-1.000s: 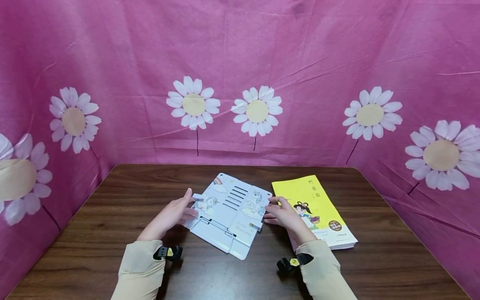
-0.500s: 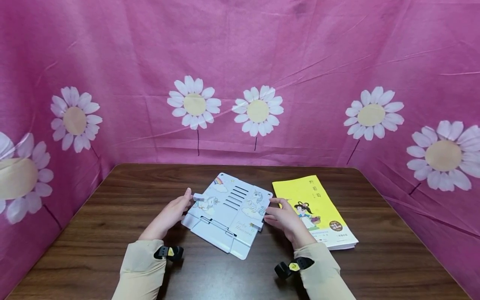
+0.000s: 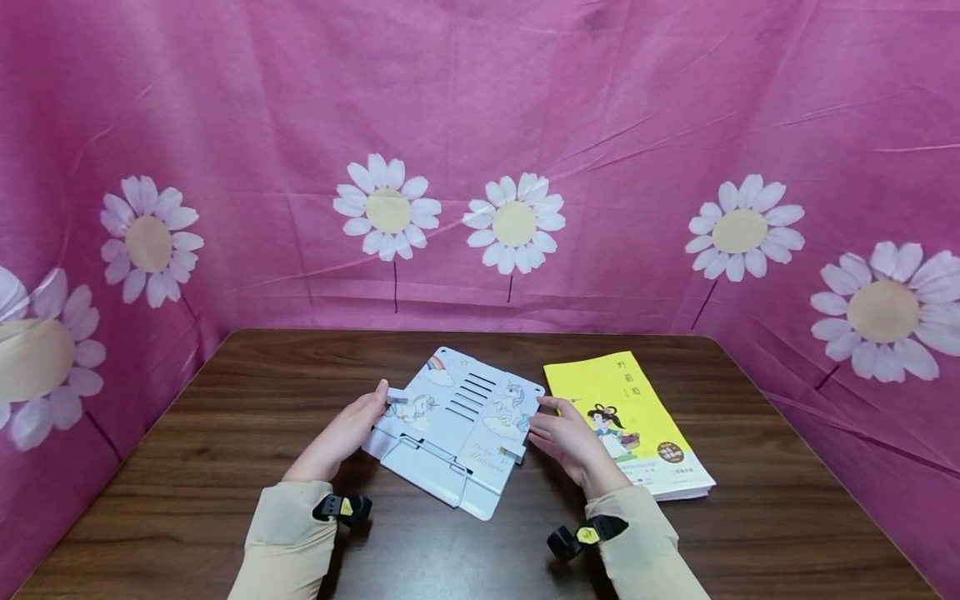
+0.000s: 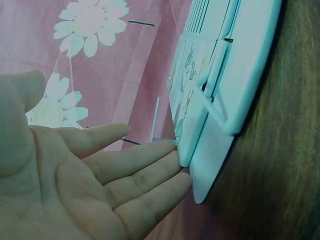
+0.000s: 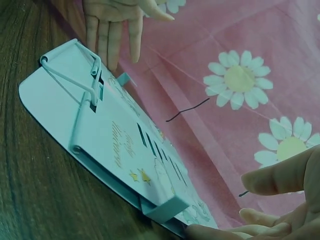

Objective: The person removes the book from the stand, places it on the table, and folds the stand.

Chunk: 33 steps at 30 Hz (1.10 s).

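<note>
A pale blue book stand [image 3: 450,417] with unicorn and rainbow prints lies folded on the table, turned at an angle. Its wire rest and folded ledge [image 5: 67,82] face the near side. My left hand [image 3: 348,433] is at the stand's left edge, next to a small side clip [image 3: 397,395]. In the left wrist view its straight fingers [image 4: 145,185] reach the stand's corner, thumb apart. On the opposite edge my right hand [image 3: 573,442] has its fingertips at the side, near the other clip [image 5: 167,207]. Its thumb [image 5: 277,177] stands away from the stand.
A yellow paperback book [image 3: 637,417] with a cartoon figure on its cover lies right of the stand, partly behind my right hand. The dark wooden table [image 3: 225,417] ends at a pink curtain [image 3: 615,83] with white daisies.
My left fingers have slid off the stand's left corner, which now shows, and the hand has shifted slightly right. The right hand has barely moved. The stand and book stay in place.
</note>
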Each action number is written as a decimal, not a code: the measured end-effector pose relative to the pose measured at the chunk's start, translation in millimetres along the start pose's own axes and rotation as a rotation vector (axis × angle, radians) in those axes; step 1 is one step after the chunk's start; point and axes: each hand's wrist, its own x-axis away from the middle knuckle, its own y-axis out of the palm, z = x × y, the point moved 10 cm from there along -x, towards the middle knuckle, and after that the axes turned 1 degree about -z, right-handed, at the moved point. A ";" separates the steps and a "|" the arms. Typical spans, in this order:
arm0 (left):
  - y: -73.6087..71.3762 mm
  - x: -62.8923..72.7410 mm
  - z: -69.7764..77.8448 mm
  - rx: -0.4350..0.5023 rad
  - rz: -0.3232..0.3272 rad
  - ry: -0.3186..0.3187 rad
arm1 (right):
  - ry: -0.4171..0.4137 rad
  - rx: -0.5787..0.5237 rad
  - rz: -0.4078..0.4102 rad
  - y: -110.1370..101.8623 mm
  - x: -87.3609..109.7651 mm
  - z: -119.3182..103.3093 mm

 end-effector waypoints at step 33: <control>-7.0 4.5 -6.6 0.024 -0.028 -0.062 | -0.108 -0.030 -0.048 14.5 -18.1 7.4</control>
